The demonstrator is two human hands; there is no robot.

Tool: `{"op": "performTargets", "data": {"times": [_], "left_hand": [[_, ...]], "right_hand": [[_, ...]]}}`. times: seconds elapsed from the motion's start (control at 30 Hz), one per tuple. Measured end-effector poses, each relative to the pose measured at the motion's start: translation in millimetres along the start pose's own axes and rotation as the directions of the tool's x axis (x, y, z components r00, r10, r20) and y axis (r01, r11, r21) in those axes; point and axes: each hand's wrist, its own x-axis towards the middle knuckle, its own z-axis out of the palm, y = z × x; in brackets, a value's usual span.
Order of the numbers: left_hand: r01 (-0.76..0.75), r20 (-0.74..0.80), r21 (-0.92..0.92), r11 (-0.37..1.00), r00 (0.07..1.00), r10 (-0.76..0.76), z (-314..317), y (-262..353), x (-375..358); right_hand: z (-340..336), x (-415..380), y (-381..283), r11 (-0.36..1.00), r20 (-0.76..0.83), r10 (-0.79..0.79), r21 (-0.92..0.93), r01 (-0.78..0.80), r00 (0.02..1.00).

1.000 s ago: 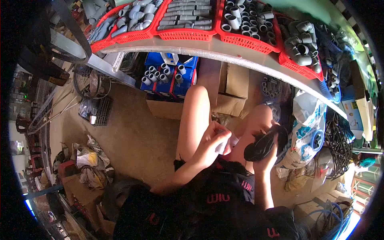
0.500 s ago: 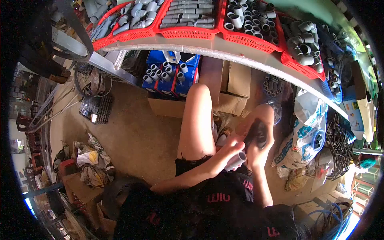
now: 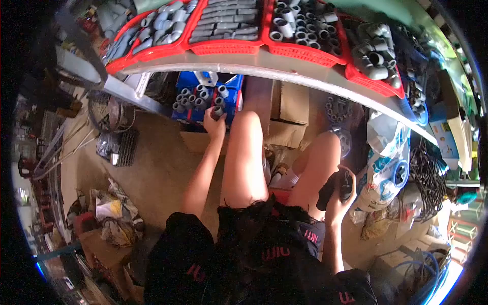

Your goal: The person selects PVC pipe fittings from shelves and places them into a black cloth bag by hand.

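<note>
My left hand [image 3: 215, 126] reaches to the front of the blue boxes [image 3: 235, 96], its fingers closed around a grey pipe fitting [image 3: 217, 112]. Several similar grey fittings [image 3: 186, 100] stand and lie on top of these boxes, just beyond and left of the hand. Off to the right, beside my right knee, my right hand [image 3: 341, 204] is wrapped around a black, rounded object [image 3: 333, 190]. Shadow hides its details, so its kind does not show.
Above the knees runs a shelf edge [image 3: 284, 76] bearing red baskets [image 3: 305, 53] of grey pipe fittings. Cardboard boxes [image 3: 290, 109] stand underneath. To the right are a white printed sack [image 3: 378, 178] and black coiled cable [image 3: 429, 178]; crumpled bags [image 3: 119, 223] lie at left.
My left hand has carried the grey fitting from near my lap up to the blue boxes. My right hand, with the black object, has moved slightly right and down. The view has shifted a little.
</note>
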Motion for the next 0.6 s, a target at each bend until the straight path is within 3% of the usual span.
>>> {"op": "performTargets", "data": {"times": [0.03,0.17,0.23,0.43,0.53,0.6], "left_hand": [[-0.103,0.063,0.139,0.985,0.993,0.095,0,-24,5],[-0.124,0.062,0.175,0.977,0.991,0.115,-1,-21,6],[-0.09,0.056,0.019,0.996,0.994,0.088,6,-30,5],[-0.164,0.108,0.133,0.977,0.983,0.15,2,9,-7],[-0.185,0.135,0.162,0.969,0.977,0.164,0,8,-3],[-0.211,0.133,0.16,0.964,0.972,0.191,1,8,0]], "right_hand": [[-3,0,-2,1.0,-0.019,0.008,-0.012,-0.009,1.0],[-13,2,-4,0.985,-0.095,0.121,0.132,-0.108,0.988],[-15,4,-10,1.0,-0.114,0.016,0.002,-0.015,0.993],[-24,22,-6,0.991,-0.182,-0.12,-0.074,0.108,0.976],[-45,45,-17,0.995,-0.283,0.006,0.1,0.023,0.959],[-61,73,-24,0.978,-0.356,-0.2,-0.021,0.206,0.913]]}}
